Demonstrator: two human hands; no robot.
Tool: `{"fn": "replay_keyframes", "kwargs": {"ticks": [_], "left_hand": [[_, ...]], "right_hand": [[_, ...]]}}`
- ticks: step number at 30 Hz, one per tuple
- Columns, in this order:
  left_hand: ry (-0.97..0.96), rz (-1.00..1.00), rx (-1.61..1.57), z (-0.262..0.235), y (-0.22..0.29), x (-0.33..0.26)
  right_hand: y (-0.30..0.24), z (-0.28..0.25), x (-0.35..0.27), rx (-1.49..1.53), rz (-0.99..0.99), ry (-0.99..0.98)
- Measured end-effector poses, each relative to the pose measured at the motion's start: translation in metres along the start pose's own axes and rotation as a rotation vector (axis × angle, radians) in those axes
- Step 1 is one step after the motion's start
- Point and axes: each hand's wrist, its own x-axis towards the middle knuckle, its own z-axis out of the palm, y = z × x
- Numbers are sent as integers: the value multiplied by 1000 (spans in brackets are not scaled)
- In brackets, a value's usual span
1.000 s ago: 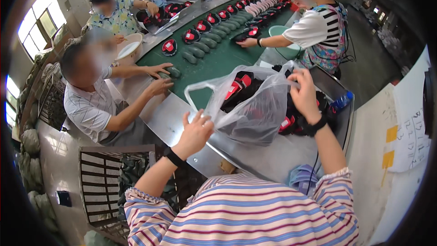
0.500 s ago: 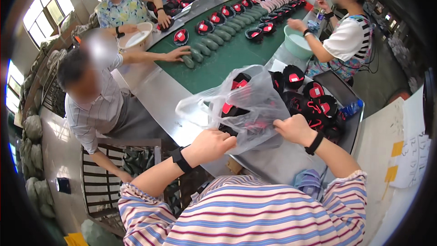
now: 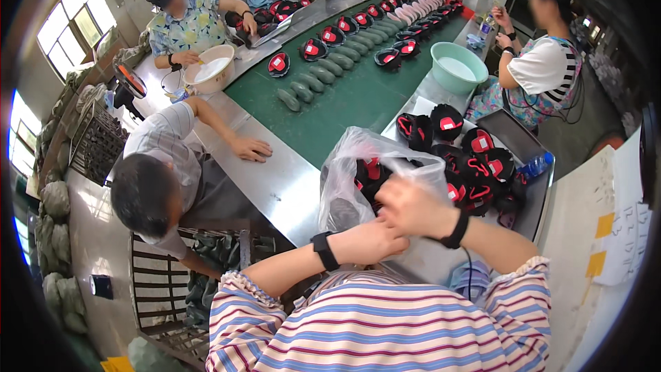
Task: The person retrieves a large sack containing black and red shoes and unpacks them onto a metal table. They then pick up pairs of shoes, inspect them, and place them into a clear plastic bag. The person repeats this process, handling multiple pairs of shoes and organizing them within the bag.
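Note:
In front of me a clear plastic bag (image 3: 335,178) stands open on the metal table, with black and red shoe uppers (image 3: 372,171) showing inside it. My left hand (image 3: 372,241) is at the bag's near side, its fingers curled closed; what they hold, if anything, is hidden. Just above and touching it, my right hand (image 3: 418,208) is smeared by motion, so its fingers cannot be read. More black and red shoe uppers (image 3: 475,165) lie heaped on the table, right of the bag.
A green conveyor belt (image 3: 372,107) carries rows of green shoe lasts (image 3: 301,91) and uppers. Co-workers sit along both sides; one leans over a slatted crate (image 3: 160,282) at left. A mint basin (image 3: 460,69), a blue bottle (image 3: 536,165) and a blue cloth (image 3: 470,279) stand or lie at right.
My hands, apart on the bag's rim before, have come together at its near side. The bag has been lowered and its mouth spread. The left co-worker's hand has left the lasts for the metal table.

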Motion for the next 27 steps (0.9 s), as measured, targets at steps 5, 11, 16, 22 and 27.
{"fn": "replay_keyframes", "kwargs": {"ticks": [5, 11, 16, 22, 27], "left_hand": [[138, -255, 95, -14, 8, -64], [68, -644, 395, 55, -33, -125], [238, -697, 282, 40, -57, -108], [469, -766, 206, -1, -55, -103], [331, -755, 483, -46, -66, -48]], "right_hand": [[52, -26, -79, -335, 480, -323], [98, 78, -146, -90, 647, -373], [112, 69, -123, 186, 625, -112], [107, 5, -108, 327, 628, -192], [68, -26, -36, -14, 466, 13]]}}
